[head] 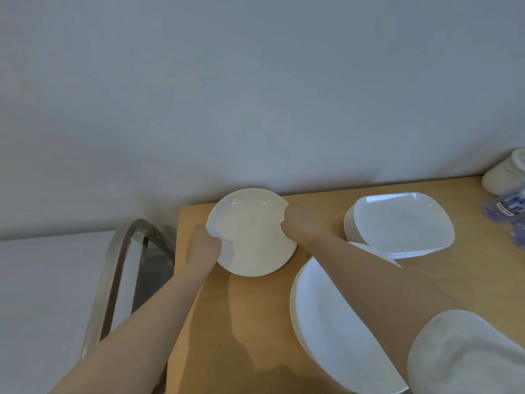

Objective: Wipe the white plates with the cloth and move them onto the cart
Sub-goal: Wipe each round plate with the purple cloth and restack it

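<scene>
A round white plate (251, 231) is at the far left corner of the wooden table (255, 322). My left hand (203, 245) grips its left rim and my right hand (298, 223) grips its right rim. A stack of squarish white plates (397, 226) stands to the right. A stack of large round white plates (335, 331) lies near me, partly under my right forearm. A whitish cloth (466, 354) is draped over my right arm at the bottom right. The metal cart (113, 274) stands left of the table.
White cups or bowls (502, 174) and a blue-patterned plastic pack (508, 211) sit at the table's far right. A grey wall runs close behind the table.
</scene>
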Tool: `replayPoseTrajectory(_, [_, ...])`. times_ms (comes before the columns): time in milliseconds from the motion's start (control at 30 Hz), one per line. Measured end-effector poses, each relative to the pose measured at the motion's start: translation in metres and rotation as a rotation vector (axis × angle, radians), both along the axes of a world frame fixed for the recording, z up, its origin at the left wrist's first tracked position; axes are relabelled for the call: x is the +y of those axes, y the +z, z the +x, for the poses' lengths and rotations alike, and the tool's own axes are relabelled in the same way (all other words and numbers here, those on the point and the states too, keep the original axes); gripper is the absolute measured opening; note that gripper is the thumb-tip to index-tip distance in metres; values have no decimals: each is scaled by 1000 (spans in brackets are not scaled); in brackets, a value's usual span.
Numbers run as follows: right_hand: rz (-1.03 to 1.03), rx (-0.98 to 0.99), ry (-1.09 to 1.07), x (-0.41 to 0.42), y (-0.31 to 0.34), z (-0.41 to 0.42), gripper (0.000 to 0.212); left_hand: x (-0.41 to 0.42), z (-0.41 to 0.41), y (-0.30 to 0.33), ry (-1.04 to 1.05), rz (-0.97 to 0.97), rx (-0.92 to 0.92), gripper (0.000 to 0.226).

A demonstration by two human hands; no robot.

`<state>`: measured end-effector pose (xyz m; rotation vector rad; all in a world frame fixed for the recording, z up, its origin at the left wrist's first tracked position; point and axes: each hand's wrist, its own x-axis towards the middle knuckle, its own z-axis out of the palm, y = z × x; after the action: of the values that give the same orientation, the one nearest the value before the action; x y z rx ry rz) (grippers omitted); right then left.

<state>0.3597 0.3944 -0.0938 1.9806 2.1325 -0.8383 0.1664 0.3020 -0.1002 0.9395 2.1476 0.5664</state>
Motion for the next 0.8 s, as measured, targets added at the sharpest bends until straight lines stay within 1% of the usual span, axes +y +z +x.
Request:
replayPoseTrajectory(100, [-37, 40, -53, 3, -2, -1, 27, 3, 0, -2, 26, 1, -31, 31])
replayPoseTrajectory(233, [-49, 71, -96, 7, 0, -2, 26, 4, -1, -6, 40, 13, -28, 29])
replayPoseTrajectory(300, [-45, 75, -97, 7, 0, -1, 22, 2, -1, -7, 40, 27, -28, 28])
replayPoseTrajectory(367, [-30, 68, -104, 7, 0, 0, 14, -1, -1, -6, 49, 49, -26, 26])
replayPoseTrajectory(400, [-20, 63, -109, 7, 1, 1, 11, -2, 0, -5, 55, 68, -31, 24])
replayPoseTrajectory(500, [18, 51, -76, 7, 11, 3, 24, -6, 3, 5, 59, 153, -47, 19])
replayPoseTrajectory(533, [33, 61, -59, 7, 16, 4, 26, -8, 3, 9, 55, 187, -47, 19])
replayPoseTrajectory(633, [79, 168, -68, 7, 34, 14, 12, -9, 3, 28, 62, 272, -41, 18])
replayPoseTrajectory(667, [104, 208, -76, 6, 41, 18, 12, -10, 4, 36, 58, 296, -36, 16])
replayPoseTrajectory(700, [130, 240, -83, 4, 49, 22, 19, -10, 5, 45, 50, 326, -48, 16])
replayPoseTrajectory(800, [226, 340, -119, -2, 74, 37, 32, -14, 14, 73, 41, 431, -163, 23])
